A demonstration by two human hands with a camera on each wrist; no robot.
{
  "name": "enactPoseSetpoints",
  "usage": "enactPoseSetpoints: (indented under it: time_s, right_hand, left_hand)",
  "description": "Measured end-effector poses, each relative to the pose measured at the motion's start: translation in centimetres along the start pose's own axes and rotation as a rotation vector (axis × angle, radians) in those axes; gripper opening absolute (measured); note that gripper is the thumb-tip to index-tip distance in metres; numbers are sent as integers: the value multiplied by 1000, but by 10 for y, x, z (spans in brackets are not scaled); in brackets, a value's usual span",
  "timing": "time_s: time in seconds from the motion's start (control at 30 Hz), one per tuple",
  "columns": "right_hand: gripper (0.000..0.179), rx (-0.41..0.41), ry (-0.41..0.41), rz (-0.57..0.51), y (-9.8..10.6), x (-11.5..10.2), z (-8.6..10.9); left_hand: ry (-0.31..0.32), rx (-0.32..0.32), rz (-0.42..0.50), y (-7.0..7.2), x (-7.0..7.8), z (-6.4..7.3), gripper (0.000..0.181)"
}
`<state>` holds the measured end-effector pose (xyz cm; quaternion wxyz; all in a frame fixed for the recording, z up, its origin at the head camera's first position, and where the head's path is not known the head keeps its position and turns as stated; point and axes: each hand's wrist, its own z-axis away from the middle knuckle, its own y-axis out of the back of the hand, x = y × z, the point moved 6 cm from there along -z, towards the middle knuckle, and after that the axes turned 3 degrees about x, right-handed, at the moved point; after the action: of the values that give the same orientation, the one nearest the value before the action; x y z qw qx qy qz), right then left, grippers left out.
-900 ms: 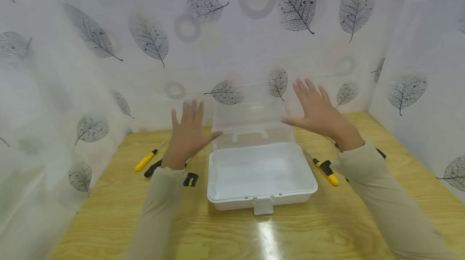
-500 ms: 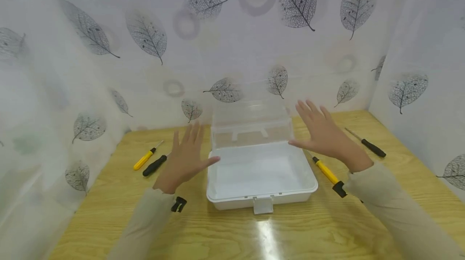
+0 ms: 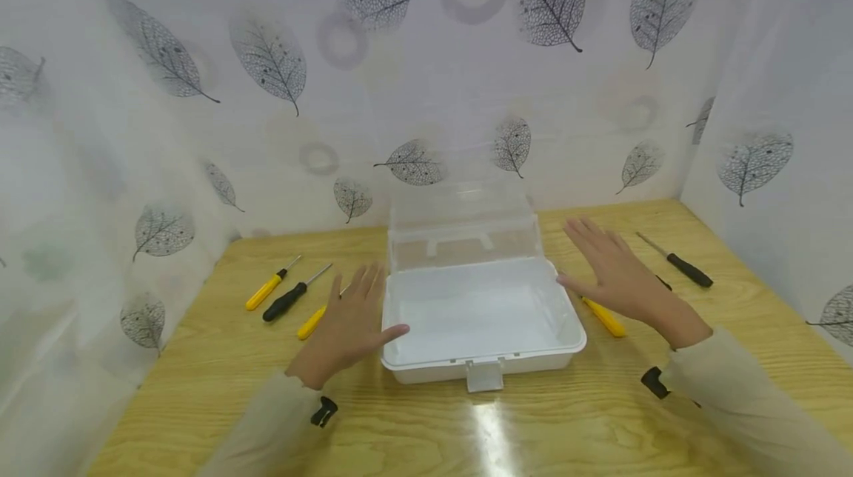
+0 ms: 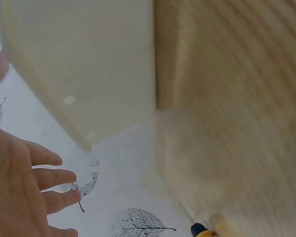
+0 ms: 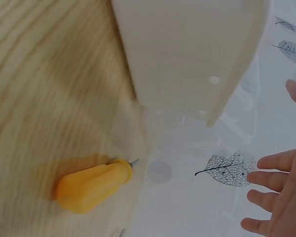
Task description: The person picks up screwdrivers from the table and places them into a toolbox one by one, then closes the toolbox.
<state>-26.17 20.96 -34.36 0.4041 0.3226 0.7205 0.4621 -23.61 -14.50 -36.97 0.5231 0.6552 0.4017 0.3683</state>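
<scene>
A white plastic box (image 3: 426, 372) stands in the middle of the wooden table, its clear lid (image 3: 513, 240) swung back and nothing inside. My left hand (image 3: 343, 336) hovers at the box's left side, fingers spread, thumb overlapping the rim. It partly covers a yellow-handled screwdriver (image 3: 310, 324). Beside the right wall is my right hand (image 3: 623, 277), also spread and holding nothing, partly hiding another yellow-handled screwdriver (image 3: 606, 318). That screwdriver's handle (image 5: 91, 186) shows large in the right wrist view. Both palms face the box, with the left hand (image 4: 19, 192) at the edge of the left wrist view.
Left of the box lie one more yellow screwdriver (image 3: 264, 292) and a black-handled screwdriver (image 3: 285, 304). At the far right is another black-handled screwdriver (image 3: 689, 270). Leaf-printed white sheeting (image 3: 440, 77) encloses the table's back and sides.
Both hands have come down from above the table, and the right one has shifted outward. The far-right black screwdriver and a yellow one by the left hand have come into sight.
</scene>
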Motion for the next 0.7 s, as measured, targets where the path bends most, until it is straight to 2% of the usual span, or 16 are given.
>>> enactPoseSetpoints:
  time_s: [0.13, 0.33, 0.7]
  right_hand:
    - [73, 18, -31, 0, -5, 11, 9]
    - [60, 21, -68, 34, -13, 23, 20]
    - [52, -64, -74, 25, -30, 40, 32]
  left_hand:
    - [-6, -21, -16, -7, 2, 2, 95]
    - [3, -45, -21, -10, 4, 5, 95]
    - [2, -69, -11, -18, 5, 10, 94]
